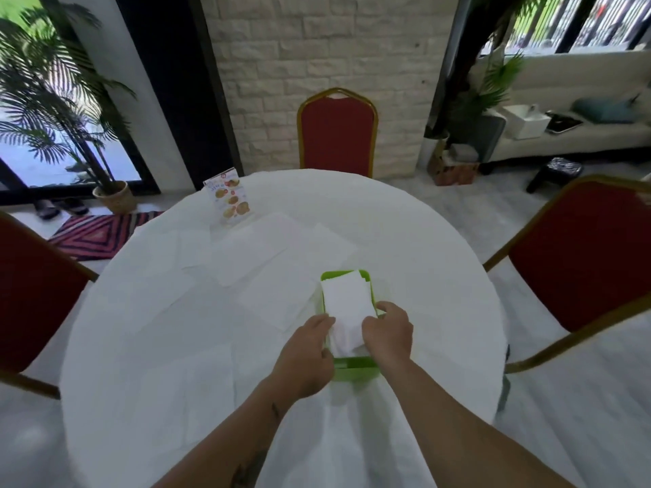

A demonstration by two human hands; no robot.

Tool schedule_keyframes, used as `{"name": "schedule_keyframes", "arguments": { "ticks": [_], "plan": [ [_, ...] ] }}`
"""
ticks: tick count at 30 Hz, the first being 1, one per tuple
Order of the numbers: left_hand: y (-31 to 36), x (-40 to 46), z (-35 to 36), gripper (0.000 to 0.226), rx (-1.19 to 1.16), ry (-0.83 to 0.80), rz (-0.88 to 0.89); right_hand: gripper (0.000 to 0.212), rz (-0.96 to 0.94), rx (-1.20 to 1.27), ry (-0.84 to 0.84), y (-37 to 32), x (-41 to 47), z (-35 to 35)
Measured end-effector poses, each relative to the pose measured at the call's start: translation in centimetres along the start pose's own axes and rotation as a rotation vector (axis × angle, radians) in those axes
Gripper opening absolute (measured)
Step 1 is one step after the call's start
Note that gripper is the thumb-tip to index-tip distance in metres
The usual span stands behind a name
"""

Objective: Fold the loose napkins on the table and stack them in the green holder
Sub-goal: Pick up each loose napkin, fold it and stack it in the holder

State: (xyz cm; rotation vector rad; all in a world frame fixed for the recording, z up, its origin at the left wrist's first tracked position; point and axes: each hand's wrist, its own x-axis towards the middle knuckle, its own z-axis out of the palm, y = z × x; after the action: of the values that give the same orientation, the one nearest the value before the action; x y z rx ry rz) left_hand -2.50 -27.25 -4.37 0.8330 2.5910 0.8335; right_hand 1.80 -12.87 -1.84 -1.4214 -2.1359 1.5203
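Observation:
The green holder point(355, 368) stands on the round white table point(176, 346), a little right of its middle. A folded white napkin point(347, 297) lies on top of the stack inside it. My left hand point(304, 357) grips the napkin's near left edge and my right hand point(389, 334) grips its near right edge, both over the holder's near end. Several loose unfolded napkins point(274, 248) lie flat on the tablecloth beyond and to the left of the holder; one point(278, 297) lies just left of it.
A printed menu card point(230, 200) stands at the table's far left. Red chairs with gold frames stand at the far side point(337, 132), on the left point(31, 294) and on the right point(584, 255). A potted palm point(114, 195) stands by the window.

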Motion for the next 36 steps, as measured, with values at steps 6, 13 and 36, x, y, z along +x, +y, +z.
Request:
{"name": "schedule_keyframes", "arguments": {
  "ticks": [6,13,36],
  "plan": [
    [0.9,0.1,1.1,0.063,0.043,-0.017,-0.067,0.057,-0.056,-0.120,-0.051,0.1,0.0,-0.2],
    [0.8,0.3,0.9,0.063,0.121,-0.050,-0.057,0.061,-0.239,-0.475,-0.183,0.2,-0.2,-1.5],
    [-12.2,-5.6,-5.9,0.050,-0.048,0.158,-0.121,0.054,-0.700,-0.707,-0.286,-2.9,-5.4,6.6]
  ]
}}
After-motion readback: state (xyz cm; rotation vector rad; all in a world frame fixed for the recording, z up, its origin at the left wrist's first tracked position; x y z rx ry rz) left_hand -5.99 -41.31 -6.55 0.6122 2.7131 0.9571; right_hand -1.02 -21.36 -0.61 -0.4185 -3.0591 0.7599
